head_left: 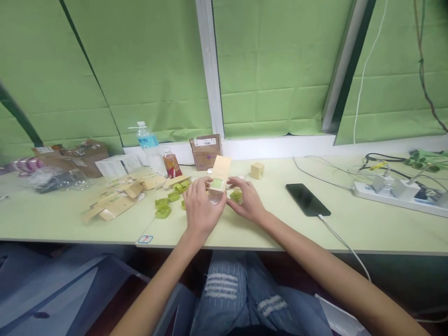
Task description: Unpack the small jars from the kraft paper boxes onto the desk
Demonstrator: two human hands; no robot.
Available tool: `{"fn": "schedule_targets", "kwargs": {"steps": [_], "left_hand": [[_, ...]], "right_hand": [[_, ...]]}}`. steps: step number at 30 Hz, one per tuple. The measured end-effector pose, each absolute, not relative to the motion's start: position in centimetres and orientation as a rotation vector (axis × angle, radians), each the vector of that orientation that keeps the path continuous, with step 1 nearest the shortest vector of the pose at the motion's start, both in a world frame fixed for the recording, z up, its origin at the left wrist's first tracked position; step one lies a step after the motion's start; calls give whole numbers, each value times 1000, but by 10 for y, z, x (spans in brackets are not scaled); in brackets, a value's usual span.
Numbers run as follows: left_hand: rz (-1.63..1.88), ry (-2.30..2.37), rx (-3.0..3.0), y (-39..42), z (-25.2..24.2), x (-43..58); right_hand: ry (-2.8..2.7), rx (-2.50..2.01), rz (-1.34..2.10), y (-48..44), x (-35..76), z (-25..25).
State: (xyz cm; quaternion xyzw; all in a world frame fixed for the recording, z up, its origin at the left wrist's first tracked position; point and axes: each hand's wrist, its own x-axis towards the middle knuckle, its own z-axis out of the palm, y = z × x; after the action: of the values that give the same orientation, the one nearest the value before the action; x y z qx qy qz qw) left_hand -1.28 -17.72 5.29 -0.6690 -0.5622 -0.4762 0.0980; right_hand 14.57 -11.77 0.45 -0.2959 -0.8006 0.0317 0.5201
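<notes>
My left hand is closed around a small tan cardboard box, holding it above the table with its long top flap raised. A light green patch shows on the box's near face. To the right of the box, my right hand curls its thumb and fingers around a small green plastic piece. Something clear shows just below the box, partly covered by my fingers. Several similar curved green pieces lie on the table left of my left hand.
Flattened tan boxes spread at left. Behind stand a water bottle, a red drink bottle and a brown carton. A closed small box sits further back. At right lie a plugged-in phone and a power strip.
</notes>
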Motion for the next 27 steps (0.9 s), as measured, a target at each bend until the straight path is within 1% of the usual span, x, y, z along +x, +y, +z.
{"fn": "schedule_targets", "kwargs": {"steps": [4, 8, 10, 13, 17, 22, 27], "left_hand": [[-1578, -1637, -2148, -168, 35, -15], [-1750, -1368, -2465, -162, 25, -20], [-1690, -1261, -2595, -159, 26, -26], [-1539, -1250, -2659, -154, 31, -37], [-1561, -1311, -2767, -151, 32, -45], [-1805, -1324, -2804, -147, 22, -42], [-2122, -1317, -2830, -140, 9, -45]], "right_hand": [[-1945, -630, 227, -108, 153, 6], [-1934, -461, 255, -105, 160, 9], [-1863, -484, 324, -106, 160, 11], [-1827, -551, 489, -110, 157, 11], [-1922, -545, 622, -114, 150, 9], [-1878, -579, 831, -112, 152, 8], [-1740, -490, 1101, -104, 156, 9]]}}
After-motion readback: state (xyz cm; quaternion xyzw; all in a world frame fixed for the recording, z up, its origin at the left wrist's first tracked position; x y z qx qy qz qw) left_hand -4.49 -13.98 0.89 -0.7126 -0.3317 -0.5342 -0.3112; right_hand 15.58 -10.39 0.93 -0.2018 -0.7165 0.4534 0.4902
